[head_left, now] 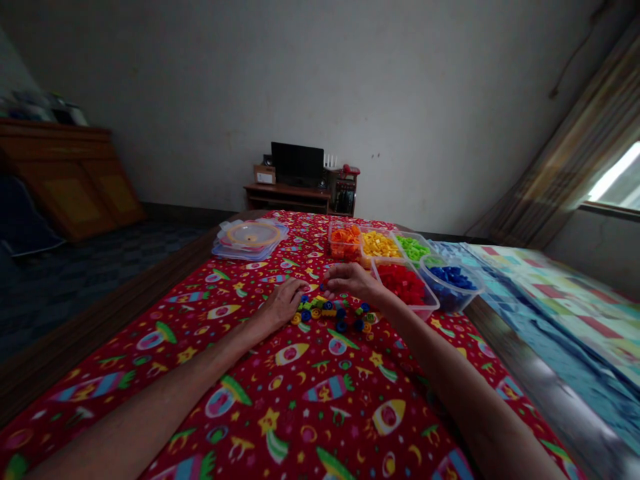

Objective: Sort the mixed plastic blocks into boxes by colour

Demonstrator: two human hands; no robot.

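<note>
A small toy vehicle built of yellow, blue and green plastic building blocks, with round wheels, stands on the red patterned tablecloth. Beside its left end lies my left hand, fingers curled onto the blocks and partly hidden. Just above and behind the vehicle, my right hand is bent into a pinch, with a small blue block at its fingertips. A second wheeled group of blocks, blue, yellow and green, sits under my right wrist, slightly apart from the first.
Clear tubs hold orange blocks, yellow blocks, green blocks, red blocks and blue blocks, right of my hands. Stacked plastic lids lie at the table's far left. A monitor stands by the wall.
</note>
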